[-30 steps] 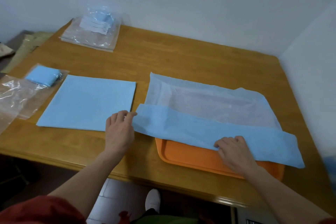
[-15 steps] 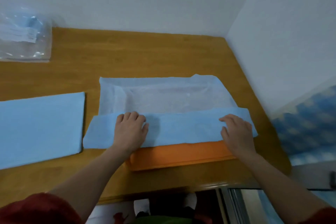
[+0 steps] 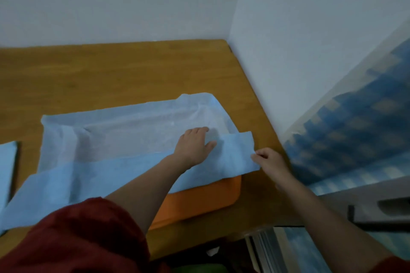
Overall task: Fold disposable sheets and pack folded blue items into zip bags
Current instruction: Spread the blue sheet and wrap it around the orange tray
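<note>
Hands: two. Disposable sheets: two. Trays: one. Tables: one.

Item 1, disposable sheet (image 3: 133, 135): pale blue, thin and half see-through, lying spread over the orange tray (image 3: 210, 195) on the wooden table (image 3: 111, 73). Its near edge is lying turned over as a denser blue band (image 3: 99, 175), running from the pinching hand away toward the other side and passing under the reaching forearm. The far part is sagging into the tray, with a raised crease at its far corner.

Item 2, left hand (image 3: 193, 146): reaching across in a red sleeve (image 3: 77, 239), fingers straight and spread wide, pressing flat on the sheet where the band meets the thinner layer, just beside the pinch.

Item 3, right hand (image 3: 269, 162): fingers drawn narrow, pinching the band's end edge between thumb and fingertips, just off the tray's corner.

Item 4, second blue sheet (image 3: 6, 173): folded flat, lying well apart from both hands at the picture's edge, only a strip showing.

Changes from half a second earlier: the left hand has been moving along the band from its far end to near the pinch; the right hand, then lying flat on the band, is now pinching its edge; the bag stack is no longer showing.
</note>
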